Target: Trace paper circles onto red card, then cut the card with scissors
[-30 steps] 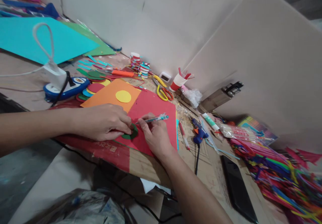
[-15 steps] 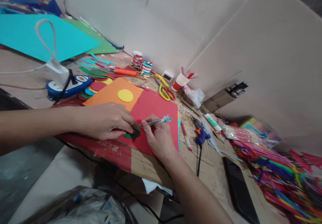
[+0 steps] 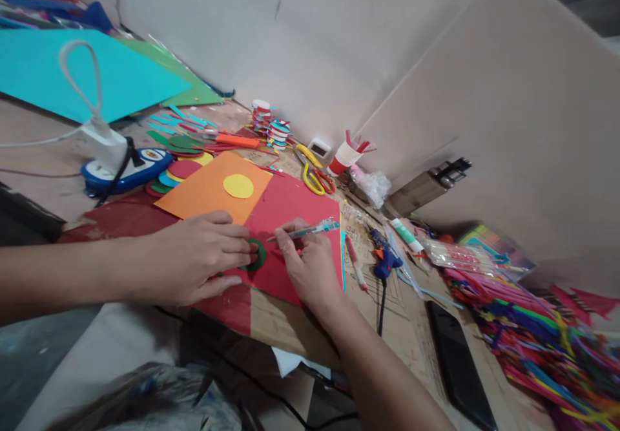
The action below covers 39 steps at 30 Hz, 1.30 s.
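A green paper circle (image 3: 259,256) lies on a red sheet (image 3: 290,201) near its front left edge. My left hand (image 3: 203,256) rests flat with its fingers spread, the fingertips on the green circle. Between the fingers of my right hand (image 3: 307,256) is a pen (image 3: 317,229) with a clear barrel, its tip close to the right side of the circle. Left of the red sheet lies an orange sheet (image 3: 194,192) with a yellow circle (image 3: 238,186) on top.
Behind are scissors (image 3: 314,180) and a paper cup (image 3: 345,158). To the right lie a red pen (image 3: 356,263), a glue gun (image 3: 386,260), a glue stick (image 3: 407,235) and a black phone (image 3: 458,366). A power strip (image 3: 126,171) sits at left beside coloured circles (image 3: 184,168).
My left hand has spread its fingers and shifted slightly down and left, its thumb now apart from the circle. The pen tip stays beside the circle. The whole view has shifted slightly.
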Tool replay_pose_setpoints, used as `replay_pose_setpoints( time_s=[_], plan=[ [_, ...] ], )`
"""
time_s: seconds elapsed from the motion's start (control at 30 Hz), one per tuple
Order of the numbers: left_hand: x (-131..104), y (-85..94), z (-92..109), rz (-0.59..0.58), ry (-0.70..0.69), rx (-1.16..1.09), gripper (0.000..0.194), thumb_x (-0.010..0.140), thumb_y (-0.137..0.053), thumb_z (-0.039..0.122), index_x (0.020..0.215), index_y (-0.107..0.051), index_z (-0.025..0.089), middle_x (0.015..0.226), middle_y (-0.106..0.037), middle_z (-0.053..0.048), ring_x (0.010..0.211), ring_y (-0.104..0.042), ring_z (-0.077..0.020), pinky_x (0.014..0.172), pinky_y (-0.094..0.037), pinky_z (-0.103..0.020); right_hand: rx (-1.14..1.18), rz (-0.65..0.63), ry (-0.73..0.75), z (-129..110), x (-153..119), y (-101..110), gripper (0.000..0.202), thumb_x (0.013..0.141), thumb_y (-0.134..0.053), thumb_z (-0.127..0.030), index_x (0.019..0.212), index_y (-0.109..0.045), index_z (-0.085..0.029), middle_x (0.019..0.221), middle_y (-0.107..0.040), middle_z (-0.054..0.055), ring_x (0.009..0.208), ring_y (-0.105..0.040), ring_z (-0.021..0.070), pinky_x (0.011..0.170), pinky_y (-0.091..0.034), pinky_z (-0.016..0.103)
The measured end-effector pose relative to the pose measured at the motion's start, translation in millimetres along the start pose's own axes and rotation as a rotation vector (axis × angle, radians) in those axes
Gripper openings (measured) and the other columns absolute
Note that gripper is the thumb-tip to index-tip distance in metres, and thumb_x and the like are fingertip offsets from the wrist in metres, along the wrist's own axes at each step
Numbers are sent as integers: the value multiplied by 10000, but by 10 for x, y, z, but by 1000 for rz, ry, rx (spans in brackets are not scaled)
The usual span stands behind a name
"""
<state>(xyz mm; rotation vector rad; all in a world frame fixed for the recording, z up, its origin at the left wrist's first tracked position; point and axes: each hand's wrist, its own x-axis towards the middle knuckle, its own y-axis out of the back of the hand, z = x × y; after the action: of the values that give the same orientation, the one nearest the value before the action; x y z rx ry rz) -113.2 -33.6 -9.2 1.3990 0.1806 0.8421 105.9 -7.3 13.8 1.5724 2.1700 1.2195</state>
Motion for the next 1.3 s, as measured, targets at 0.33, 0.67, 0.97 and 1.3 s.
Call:
replay_pose_setpoints(
  time_s=[0.33, 0.67, 0.97, 1.3],
  plan=[
    [-161, -81, 177, -11, -5, 144, 707, 852, -497, 694, 1252, -679, 139, 1249, -686, -182, 1095, -650, -329, 924, -480, -445, 98, -89, -17, -51, 217, -125, 233, 950, -514, -272, 789, -654, -177, 757, -679, 23, 691, -640, 136, 662, -467, 238],
    [-185, -106, 234, 30, 19, 155, 705, 844, -532, 687, 1214, -689, 109, 1237, -690, -188, 1144, -631, -324, 997, -456, -437, 126, -142, -11, -2, 262, -199, 256, 957, -503, -271, 766, -644, -174, 776, -682, 34, 737, -642, 138, 710, -464, 240],
    [-153, -59, 253, 49, 43, 129, 652, 840, -559, 667, 1189, -705, 137, 1203, -711, -160, 1111, -641, -295, 991, -457, -409, 70, -146, 0, 19, 263, -205, 282, 954, -498, -286, 730, -628, -175, 765, -680, 37, 717, -625, 141, 697, -446, 250],
    [-116, -28, 250, 25, 23, 156, 668, 858, -547, 653, 1225, -688, 112, 1228, -701, -165, 1103, -651, -296, 968, -463, -410, 19, -104, -13, 52, 221, -133, 252, 950, -501, -278, 755, -629, -182, 717, -673, 27, 686, -631, 137, 672, -434, 241]
  ],
)
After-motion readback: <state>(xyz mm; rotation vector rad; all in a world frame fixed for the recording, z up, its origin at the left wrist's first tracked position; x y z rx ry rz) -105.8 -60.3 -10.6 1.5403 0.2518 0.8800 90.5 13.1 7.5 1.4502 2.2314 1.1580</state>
